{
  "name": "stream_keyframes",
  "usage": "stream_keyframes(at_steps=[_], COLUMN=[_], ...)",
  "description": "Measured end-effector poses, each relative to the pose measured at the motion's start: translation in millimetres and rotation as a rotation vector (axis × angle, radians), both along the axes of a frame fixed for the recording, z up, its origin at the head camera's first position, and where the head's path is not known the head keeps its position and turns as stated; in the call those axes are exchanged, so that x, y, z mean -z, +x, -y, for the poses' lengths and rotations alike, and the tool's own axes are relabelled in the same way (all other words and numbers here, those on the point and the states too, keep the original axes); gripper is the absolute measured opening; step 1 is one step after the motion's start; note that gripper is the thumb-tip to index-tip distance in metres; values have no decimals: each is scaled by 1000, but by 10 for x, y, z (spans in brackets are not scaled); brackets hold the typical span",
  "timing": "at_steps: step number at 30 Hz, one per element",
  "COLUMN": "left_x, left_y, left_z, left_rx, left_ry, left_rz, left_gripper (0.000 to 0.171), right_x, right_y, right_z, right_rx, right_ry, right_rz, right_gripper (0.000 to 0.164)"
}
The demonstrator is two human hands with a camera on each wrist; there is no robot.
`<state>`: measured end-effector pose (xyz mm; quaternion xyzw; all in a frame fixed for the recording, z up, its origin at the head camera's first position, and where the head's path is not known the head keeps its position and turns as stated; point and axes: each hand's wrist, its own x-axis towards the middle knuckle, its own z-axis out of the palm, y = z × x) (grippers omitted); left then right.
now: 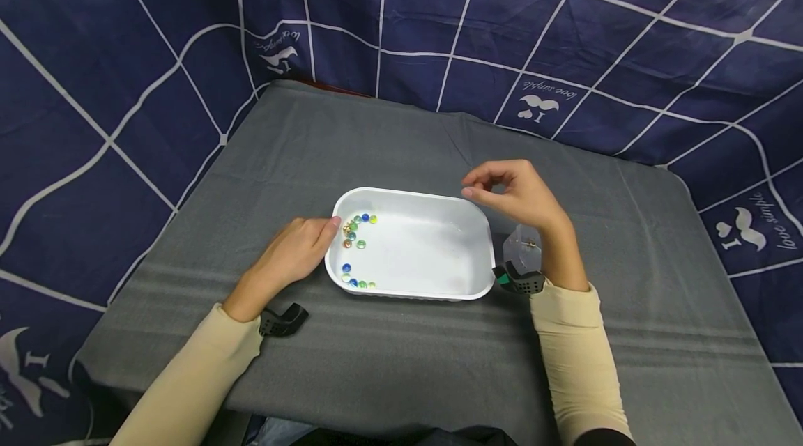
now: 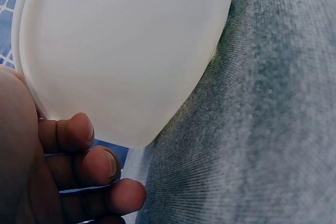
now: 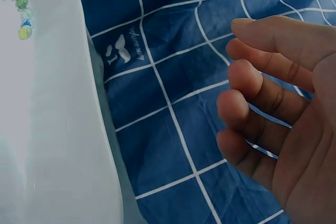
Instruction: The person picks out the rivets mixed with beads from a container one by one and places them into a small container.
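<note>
A white plastic tray point(image 1: 426, 244) lies on the grey cloth, with glass marbles point(image 1: 353, 227) in blue, green, yellow and amber gathered toward its left end. At that end my left hand point(image 1: 293, 254) grips the rim, thumb on top; the left wrist view has its fingers point(image 2: 102, 166) bent against the outer wall. Over the tray's far right corner hovers my right hand point(image 1: 517, 195), with loosely bent fingers point(image 3: 244, 77) and nothing held. Beneath the right wrist stands a clear plastic container point(image 1: 522, 249) with a small amber-coloured thing inside, partly hidden by the wrist.
Grey cloth point(image 1: 389, 355) covers the table and shows some folds. A navy curtain point(image 1: 426, 21) with white grid lines hangs behind the table and along both sides. Black wrist cameras point(image 1: 285, 320) sit on both wrists, the right one close to the tray's right edge.
</note>
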<state>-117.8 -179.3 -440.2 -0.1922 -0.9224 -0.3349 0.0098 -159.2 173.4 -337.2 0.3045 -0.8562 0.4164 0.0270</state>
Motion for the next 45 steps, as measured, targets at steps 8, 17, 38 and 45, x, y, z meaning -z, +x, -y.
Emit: stream_keyframes(at_steps=[8, 17, 38, 45], left_x=[13, 5, 16, -1], left_y=[1, -6, -9, -3], left_z=[4, -2, 7, 10], left_rx=[0, 6, 4, 2], left_ry=[5, 7, 3, 2], left_rz=[-13, -24, -22, -12], left_gripper=[44, 45, 45, 45], right_x=[14, 53, 107, 79], right_y=[-65, -137, -223, -254], right_z=[129, 299, 567, 681], right_rx=[-36, -66, -133, -146], right_ry=[-11, 9, 41, 35], right_rz=[7, 29, 26, 12], right_gripper=[6, 5, 4, 5])
